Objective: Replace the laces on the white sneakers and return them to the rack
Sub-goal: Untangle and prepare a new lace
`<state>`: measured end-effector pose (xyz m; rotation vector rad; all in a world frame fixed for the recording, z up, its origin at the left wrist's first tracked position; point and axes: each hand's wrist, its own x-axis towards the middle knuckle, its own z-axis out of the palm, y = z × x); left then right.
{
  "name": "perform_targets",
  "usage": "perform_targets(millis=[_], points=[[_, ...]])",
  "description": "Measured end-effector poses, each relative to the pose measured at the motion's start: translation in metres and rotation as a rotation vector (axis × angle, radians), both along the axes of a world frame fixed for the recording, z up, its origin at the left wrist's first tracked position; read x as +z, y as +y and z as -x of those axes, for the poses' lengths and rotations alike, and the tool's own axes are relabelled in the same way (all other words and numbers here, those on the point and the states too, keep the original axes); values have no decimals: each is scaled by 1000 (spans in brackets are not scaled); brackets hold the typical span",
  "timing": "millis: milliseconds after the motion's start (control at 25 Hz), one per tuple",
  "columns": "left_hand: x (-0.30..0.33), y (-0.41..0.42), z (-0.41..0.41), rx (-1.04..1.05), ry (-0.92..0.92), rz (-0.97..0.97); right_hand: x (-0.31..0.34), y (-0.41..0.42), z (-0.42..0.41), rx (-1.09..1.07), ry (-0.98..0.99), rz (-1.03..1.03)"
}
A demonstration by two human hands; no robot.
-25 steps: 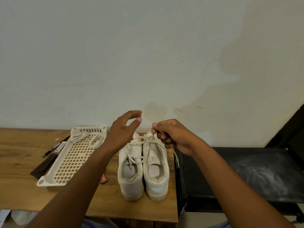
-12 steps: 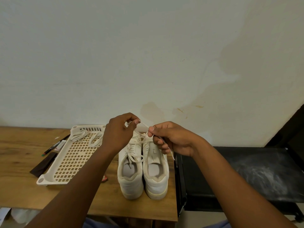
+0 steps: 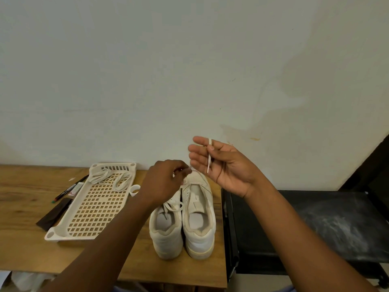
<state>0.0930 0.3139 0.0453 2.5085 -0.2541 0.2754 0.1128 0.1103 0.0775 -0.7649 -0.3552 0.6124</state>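
Note:
Two white sneakers stand side by side on the wooden table, heels toward me: the left sneaker (image 3: 166,230) still has its lace, the right sneaker (image 3: 199,220) shows an unlaced tongue. My left hand (image 3: 166,183) hovers over the toes, fingers curled and pinching a lace by the front eyelets. My right hand (image 3: 221,163) is raised above the right sneaker's toe, palm toward me, thumb pinning a white lace end (image 3: 209,157) against the fingers. More white laces (image 3: 111,179) lie in the cream perforated rack tray (image 3: 92,213).
Left of the tray lie a marker pen (image 3: 70,188), a small white packet (image 3: 75,189) and a dark brown strip (image 3: 53,213). A black stand (image 3: 315,224) adjoins the table's right edge. The wall is close behind the sneakers.
My right hand has lifted up and turned palm toward me, drawing a lace end up with it. My left hand has dropped lower onto the toe area of the sneakers.

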Motion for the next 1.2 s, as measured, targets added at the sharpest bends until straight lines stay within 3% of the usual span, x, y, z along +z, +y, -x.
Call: perform_targets(millis=[120, 200, 280, 400, 560, 800, 960, 1120, 1200], points=[[5, -17, 9, -176, 60, -24, -5, -3, -9, -254, 89, -124], [8, -25, 14, -282, 115, -63, -10, -9, -14, -413, 87, -82], [12, -29, 20, -357, 148, -47, -13, -16, -17, -564, -13, 123], [22, -27, 24, -352, 149, 151, -17, -12, -18, -697, -265, 564], [26, -8, 14, -139, 18, 341, -21, 3, -9, -377, -487, 892], [4, 14, 0, 23, 16, 156, -13, 12, 5, 18, -388, 901], [3, 8, 0, -32, 7, 161, -7, 4, 4, 105, -261, 635], [2, -3, 7, -94, 31, 115, 6, -2, 0, -48, -37, 35], [2, -11, 11, -148, 56, 95, 4, -3, -5, -177, 29, -172]])
